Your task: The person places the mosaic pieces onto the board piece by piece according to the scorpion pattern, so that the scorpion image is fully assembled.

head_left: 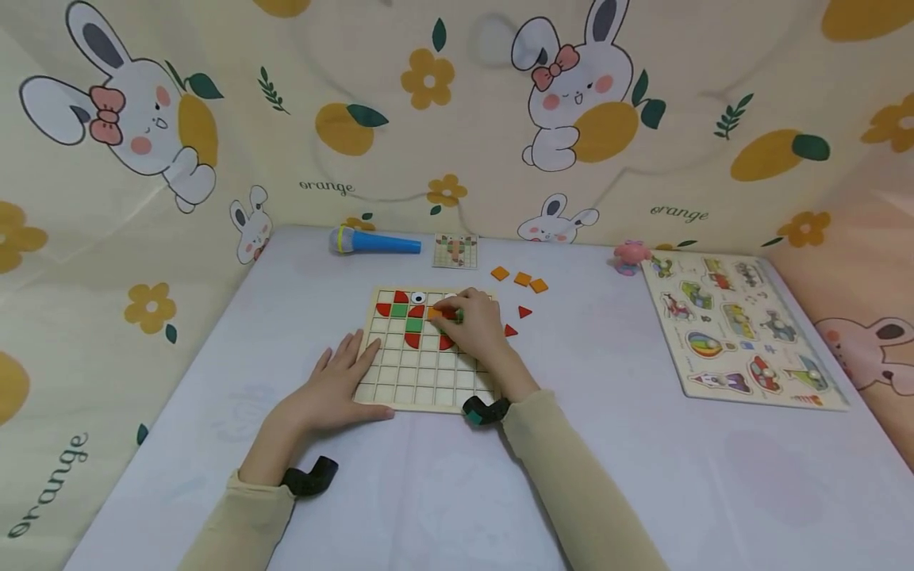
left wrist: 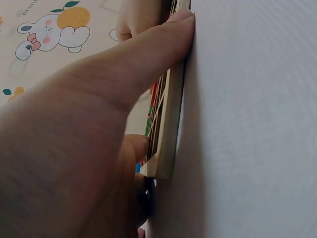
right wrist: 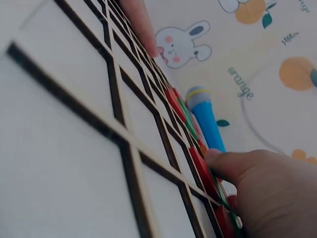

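Note:
A pale wooden grid board [head_left: 403,377] lies on the table, with red quarter-round tiles [head_left: 412,340], green square tiles [head_left: 414,325] and a white eye tile [head_left: 417,298] set in its upper cells. My right hand [head_left: 480,325] is over the board's upper right part, thumb and forefinger pinching an orange square tile [head_left: 433,314] at a cell near the middle. It hides several cells behind it. My left hand [head_left: 332,392] rests spread at the board's left side, fingertips on its edge; in the left wrist view its thumb [left wrist: 168,37] lies along the board's near edge.
Several orange square tiles [head_left: 523,279] and red triangle tiles [head_left: 524,312] lie right of the board. Behind it are a blue toy microphone [head_left: 385,243] and a pattern card [head_left: 455,251]. A pink toy figure [head_left: 631,256] and a picture puzzle board [head_left: 746,333] sit at the right.

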A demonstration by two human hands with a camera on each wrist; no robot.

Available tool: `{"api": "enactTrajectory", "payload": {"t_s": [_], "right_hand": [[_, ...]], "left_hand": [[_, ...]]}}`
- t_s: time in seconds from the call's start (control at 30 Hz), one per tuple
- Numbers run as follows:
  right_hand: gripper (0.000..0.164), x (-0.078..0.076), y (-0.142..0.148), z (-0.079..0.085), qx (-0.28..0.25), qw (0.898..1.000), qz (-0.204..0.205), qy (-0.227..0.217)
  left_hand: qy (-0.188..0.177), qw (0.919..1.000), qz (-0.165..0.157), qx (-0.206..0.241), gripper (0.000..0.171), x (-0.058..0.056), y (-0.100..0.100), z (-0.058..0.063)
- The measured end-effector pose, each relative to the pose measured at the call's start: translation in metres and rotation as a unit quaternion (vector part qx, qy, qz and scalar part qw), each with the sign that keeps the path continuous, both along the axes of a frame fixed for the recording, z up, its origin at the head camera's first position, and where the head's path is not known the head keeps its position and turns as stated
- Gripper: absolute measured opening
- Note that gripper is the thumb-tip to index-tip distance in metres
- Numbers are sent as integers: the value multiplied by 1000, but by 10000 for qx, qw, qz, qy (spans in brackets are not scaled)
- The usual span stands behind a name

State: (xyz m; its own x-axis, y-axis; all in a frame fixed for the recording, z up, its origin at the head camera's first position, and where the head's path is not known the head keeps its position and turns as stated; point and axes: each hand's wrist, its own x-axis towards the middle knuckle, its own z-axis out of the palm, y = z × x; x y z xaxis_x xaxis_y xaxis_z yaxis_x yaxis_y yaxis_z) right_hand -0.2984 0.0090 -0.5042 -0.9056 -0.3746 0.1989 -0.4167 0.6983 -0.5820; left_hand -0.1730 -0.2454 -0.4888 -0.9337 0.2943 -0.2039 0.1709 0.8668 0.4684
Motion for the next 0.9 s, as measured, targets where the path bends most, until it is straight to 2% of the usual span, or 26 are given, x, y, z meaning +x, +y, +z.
{"api": "enactTrajectory", "payload": {"t_s": [0.3,0.43,0.53,0.63,0.7,0.8,0.9], "right_hand": [[33,0,-3,0,65,9999,-85,-80],[30,-2,2,7,-552,9985,56,-31],[24,-7,14,15,-1204,9926,-51,152],[21,-15,38,22,-1585,9854,-545,307],[26,-21,59,21,-1604,9811,-1042,279],[45,-25,87,13,-1283,9730,-1909,-169],[63,-25,101,5,-818,9649,-2402,-681]], "left_hand": [[-33,10000,15,-85,118,0,-1,-4],[-57,9999,48,-132,119,0,0,-6],[-49,9999,75,-80,119,0,1,-4],[-38,9999,106,-67,119,-1,3,-3],[-36,9999,122,-100,119,-2,3,-4],[-45,9998,125,-128,120,-3,3,-6],[-72,9997,132,-167,120,-3,2,-7]]}}
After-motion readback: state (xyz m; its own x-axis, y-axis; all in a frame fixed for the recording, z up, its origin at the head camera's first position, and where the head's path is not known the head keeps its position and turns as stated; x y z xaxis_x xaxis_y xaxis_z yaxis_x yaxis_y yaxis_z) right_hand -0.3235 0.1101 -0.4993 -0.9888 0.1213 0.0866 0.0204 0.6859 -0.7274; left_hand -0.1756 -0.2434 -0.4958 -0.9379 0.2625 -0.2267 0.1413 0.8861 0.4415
